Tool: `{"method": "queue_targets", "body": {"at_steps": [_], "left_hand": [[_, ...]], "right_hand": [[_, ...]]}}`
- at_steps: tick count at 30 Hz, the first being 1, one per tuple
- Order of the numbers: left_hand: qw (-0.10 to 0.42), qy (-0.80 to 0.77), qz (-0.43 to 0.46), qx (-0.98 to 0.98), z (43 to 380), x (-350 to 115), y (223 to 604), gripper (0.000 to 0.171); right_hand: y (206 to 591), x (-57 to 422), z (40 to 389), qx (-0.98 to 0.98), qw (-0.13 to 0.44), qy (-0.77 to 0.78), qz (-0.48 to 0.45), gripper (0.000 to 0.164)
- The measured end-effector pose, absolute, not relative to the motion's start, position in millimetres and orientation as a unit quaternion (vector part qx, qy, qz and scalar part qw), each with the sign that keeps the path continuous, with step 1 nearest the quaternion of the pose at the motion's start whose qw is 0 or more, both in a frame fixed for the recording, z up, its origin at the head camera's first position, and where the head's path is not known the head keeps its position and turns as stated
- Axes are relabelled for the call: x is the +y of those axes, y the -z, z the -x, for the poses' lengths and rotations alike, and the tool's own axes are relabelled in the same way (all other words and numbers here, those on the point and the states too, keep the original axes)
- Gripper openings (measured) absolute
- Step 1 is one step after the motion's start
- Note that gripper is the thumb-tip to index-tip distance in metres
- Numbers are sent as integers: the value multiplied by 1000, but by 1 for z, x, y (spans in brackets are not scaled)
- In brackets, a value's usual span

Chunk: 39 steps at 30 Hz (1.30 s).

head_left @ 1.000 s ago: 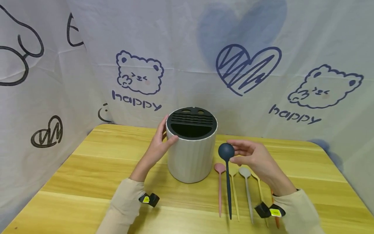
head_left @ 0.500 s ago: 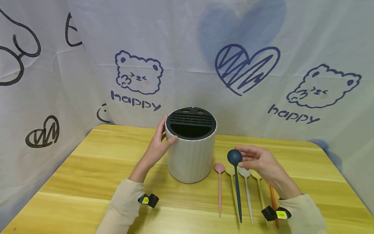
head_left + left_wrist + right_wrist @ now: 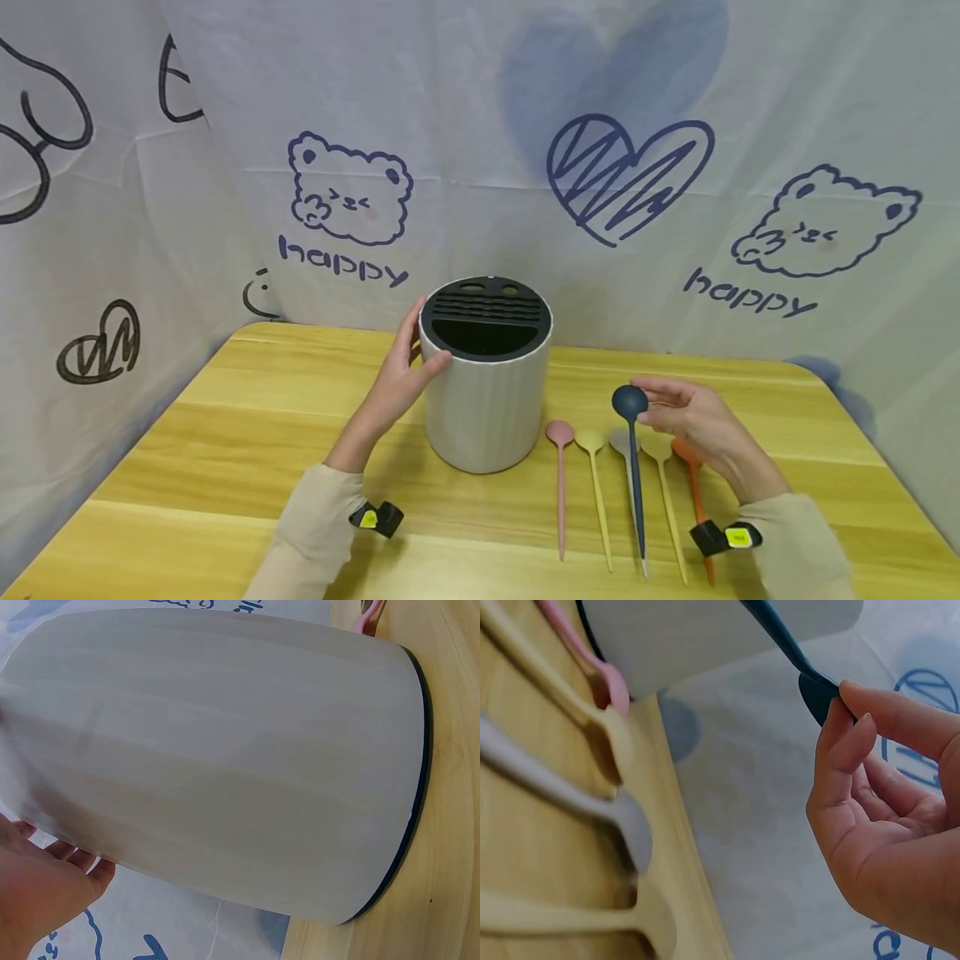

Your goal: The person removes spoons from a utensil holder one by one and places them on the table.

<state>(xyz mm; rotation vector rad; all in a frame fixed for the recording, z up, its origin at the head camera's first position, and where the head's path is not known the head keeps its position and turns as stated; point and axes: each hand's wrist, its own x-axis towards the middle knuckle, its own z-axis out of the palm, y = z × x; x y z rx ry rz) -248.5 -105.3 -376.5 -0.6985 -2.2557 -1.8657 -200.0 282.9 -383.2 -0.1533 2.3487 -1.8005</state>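
Note:
In the head view a ribbed off-white utensil holder (image 3: pixel 483 417) with a slotted black lid (image 3: pixel 487 317) stands upright. My left hand (image 3: pixel 401 375) grips its left side, thumb at the front and fingers round behind; the left wrist view shows those fingertips (image 3: pixel 82 859) against the wall. My right hand (image 3: pixel 697 417) pinches a dark blue spoon (image 3: pixel 630 403) by the edge of its bowl, handle pointing down. The spoon hangs in front of a light grey spoon (image 3: pixel 619 442), partly hiding it. In the right wrist view thumb and index finger pinch the blue bowl (image 3: pixel 817 697).
On the wooden table (image 3: pixel 247 467), right of the holder, lie a pink spoon (image 3: pixel 560 433), a pale yellow spoon (image 3: pixel 590 442), another yellowish spoon (image 3: pixel 657 450) and an orange spoon (image 3: pixel 687 452), side by side. A printed cloth (image 3: pixel 465 217) hangs behind the table.
My right hand has moved right with the dark blue spoon, away from the holder and along the row of spoons. My left hand has stayed on the holder.

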Motion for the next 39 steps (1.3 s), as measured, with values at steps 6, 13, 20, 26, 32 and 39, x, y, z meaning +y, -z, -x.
{"method": "queue_targets", "body": {"at_steps": [6,13,20,26,32,39], "left_hand": [[65,618,232,-748,248,-104,374,92],[61,615,225,-753,247,-105,379,93],[69,614,229,-752,247,-106,378,95],[73,611,233,-753,247,-108,376,95],[71,612,231,-753,248,-107,377,95],[68,613,224,-755,248,-107,376,97]], "right_hand": [[389,301,203,776,104,620,57,64],[401,322,196,735,154,658,48,57],[406,347,191,712,168,680,39,35],[410,370,192,712,181,679,17,34],[418,394,194,691,197,695,26,38],[427,408,194,664,226,712,46,42]]}}
